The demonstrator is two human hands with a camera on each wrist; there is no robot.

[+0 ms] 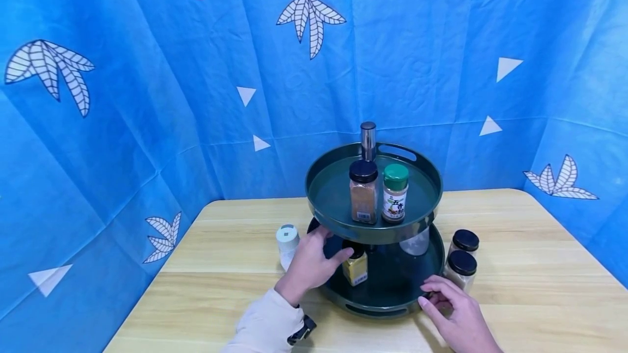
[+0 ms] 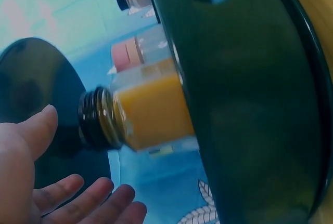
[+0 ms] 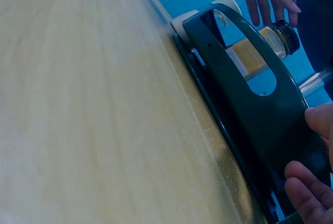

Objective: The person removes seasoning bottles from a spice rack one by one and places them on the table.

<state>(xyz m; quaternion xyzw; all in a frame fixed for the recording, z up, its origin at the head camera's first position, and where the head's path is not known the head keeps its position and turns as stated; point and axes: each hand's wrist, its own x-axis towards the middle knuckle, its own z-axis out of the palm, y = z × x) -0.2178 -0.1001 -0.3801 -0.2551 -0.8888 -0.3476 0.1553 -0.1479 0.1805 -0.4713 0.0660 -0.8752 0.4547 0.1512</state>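
A dark green two-tier round tray (image 1: 392, 306) stands on the table. My left hand (image 1: 310, 267) reaches between its tiers beside a black-capped jar of yellow powder (image 1: 356, 271) on the lower level. In the left wrist view, thumb and fingers (image 2: 78, 182) are spread, apart from that jar. My right hand (image 1: 456, 315) is at the lower tier's front right rim, thumb and curled fingertips (image 3: 299, 180) pinching it. Above, on the upper tier, stand a black-capped jar of brown powder (image 1: 363, 195) and a green-capped spice shaker (image 1: 394, 195).
Two black-capped jars (image 1: 461, 267) stand just right of the tray, close to my right hand. A white-capped container (image 1: 287, 241) is left of it. A clear container (image 1: 416, 244) sits partly hidden on the lower tier. Blue curtain (image 1: 417, 70) hangs behind the wooden table (image 1: 539, 287).
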